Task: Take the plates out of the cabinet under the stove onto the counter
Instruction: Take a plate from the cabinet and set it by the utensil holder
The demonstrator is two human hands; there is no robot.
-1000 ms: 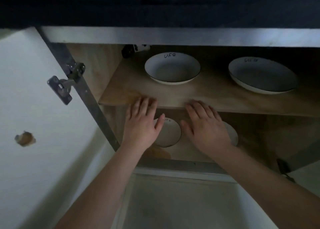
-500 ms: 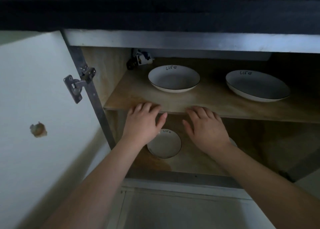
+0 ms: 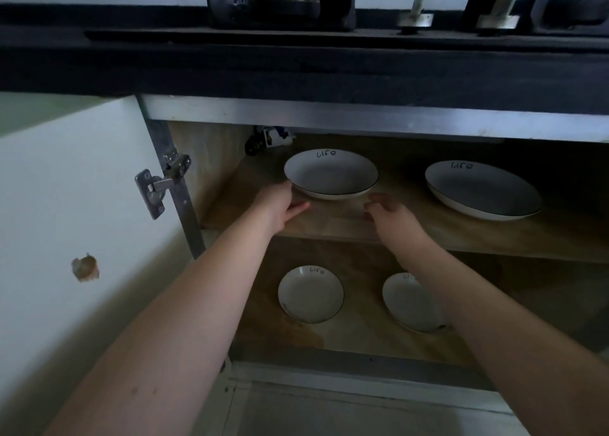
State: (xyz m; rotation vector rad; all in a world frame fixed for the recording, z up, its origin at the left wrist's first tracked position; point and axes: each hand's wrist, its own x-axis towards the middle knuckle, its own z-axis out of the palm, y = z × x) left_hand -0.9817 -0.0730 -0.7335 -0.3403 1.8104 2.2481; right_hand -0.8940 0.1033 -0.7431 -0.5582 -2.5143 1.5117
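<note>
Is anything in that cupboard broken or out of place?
The open white door has a chipped hole with brownish material showing through. A dark stain marks the bottom shelf below the left small plate. All four plates look whole and lie flat.

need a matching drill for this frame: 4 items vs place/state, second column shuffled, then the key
Items
1. deep plate
2. wide plate
3. small plate
4. cabinet door

Places/states
A. lower shelf, left side, clear of both arms
B. swung open at the left, hinge exposed
C. upper shelf, right side, no hand near it
D. upper shelf, left hand at its left rim, right hand just below its right edge

Pairs: 1-D, 2-C, 3-A, 4-B
</note>
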